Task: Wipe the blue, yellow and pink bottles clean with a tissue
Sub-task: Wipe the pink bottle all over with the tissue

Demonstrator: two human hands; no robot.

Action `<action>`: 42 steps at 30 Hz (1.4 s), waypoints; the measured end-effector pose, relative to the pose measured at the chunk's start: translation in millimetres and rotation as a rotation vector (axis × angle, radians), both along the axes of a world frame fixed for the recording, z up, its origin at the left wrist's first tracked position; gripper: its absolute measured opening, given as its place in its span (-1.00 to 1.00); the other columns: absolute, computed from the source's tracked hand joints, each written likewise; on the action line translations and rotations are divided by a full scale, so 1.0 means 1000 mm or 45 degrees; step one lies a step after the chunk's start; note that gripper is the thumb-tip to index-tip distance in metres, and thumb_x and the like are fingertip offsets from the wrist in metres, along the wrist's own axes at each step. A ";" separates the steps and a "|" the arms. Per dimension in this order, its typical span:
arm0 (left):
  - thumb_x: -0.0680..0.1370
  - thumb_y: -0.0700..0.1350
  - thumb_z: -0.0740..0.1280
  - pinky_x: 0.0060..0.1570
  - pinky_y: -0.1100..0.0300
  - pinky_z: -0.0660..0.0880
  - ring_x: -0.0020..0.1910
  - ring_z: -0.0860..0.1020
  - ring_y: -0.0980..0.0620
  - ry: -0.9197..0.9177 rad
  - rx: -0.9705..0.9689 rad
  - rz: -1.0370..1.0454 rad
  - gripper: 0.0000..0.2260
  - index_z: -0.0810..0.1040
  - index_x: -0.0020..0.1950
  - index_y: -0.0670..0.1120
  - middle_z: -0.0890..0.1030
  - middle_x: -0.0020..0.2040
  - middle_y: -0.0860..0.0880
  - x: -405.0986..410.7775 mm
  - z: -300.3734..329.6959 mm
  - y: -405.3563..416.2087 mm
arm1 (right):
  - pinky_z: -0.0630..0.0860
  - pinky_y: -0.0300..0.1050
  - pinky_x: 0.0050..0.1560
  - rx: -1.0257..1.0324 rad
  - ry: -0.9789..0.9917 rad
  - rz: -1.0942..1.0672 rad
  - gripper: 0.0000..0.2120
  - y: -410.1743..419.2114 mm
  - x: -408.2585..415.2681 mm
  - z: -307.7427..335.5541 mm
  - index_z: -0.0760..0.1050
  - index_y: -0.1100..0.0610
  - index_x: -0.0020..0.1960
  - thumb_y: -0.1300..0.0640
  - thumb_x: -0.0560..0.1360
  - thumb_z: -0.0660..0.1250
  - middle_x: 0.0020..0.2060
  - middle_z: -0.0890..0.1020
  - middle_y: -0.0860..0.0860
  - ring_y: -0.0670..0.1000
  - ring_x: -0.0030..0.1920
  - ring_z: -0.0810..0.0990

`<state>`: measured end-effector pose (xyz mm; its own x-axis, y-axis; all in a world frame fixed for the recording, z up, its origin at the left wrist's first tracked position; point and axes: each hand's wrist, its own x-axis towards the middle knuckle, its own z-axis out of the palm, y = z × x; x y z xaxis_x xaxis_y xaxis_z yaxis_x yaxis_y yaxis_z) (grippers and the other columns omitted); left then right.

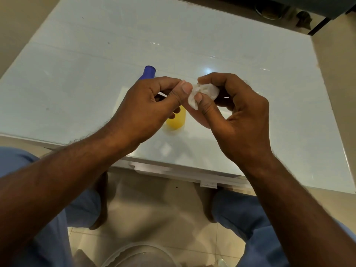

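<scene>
Over the glass table (96, 93), I pinch the tissue (204, 92) between left hand (146, 110) and right hand (237, 116) (both closed on it); I should bunch it firmly above the yellow bottle (177, 120).

Looks like a room in a home: a glossy pale glass worktop (96, 54) stands on beige floor tiles (154, 218), with a beige wall (335, 83) at the frame's right.
</scene>
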<state>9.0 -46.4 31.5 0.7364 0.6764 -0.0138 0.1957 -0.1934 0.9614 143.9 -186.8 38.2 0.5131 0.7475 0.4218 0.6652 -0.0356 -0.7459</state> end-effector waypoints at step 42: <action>0.66 0.12 0.30 -0.14 0.36 0.62 -0.08 0.70 0.13 -0.021 0.002 0.007 -0.77 0.68 0.20 0.10 0.72 -0.10 0.17 0.000 0.001 -0.002 | 0.60 -0.38 0.07 -0.008 -0.046 -0.007 -0.79 0.000 -0.002 -0.001 0.64 0.17 0.26 0.17 0.64 0.47 0.06 0.66 -0.11 -0.18 0.07 0.67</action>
